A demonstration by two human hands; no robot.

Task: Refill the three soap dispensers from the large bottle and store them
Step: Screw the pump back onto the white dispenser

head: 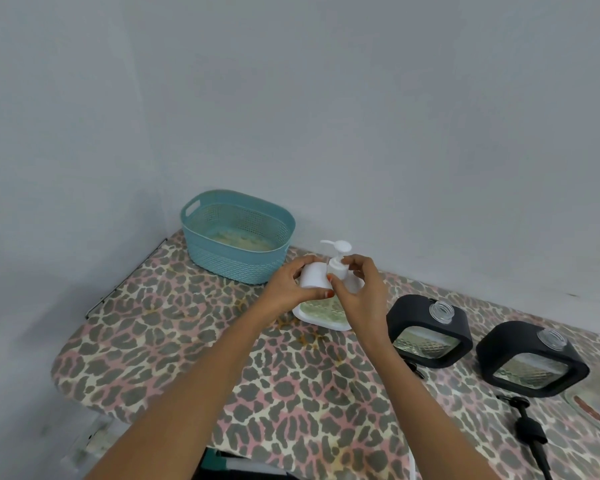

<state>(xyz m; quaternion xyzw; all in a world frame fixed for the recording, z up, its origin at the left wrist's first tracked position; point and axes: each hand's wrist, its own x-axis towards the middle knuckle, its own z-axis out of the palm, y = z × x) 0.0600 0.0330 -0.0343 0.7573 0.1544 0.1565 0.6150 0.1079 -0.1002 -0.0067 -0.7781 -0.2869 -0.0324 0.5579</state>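
At the centre of the patterned table, the left hand wraps its fingers around the shoulder of the white dispenser, and the right hand pinches the collar of its white pump. A blue basket stands close by at ten o'clock, apart from the hands. At four o'clock sit two black dispensers, necks open, with a black pump lying beyond them.
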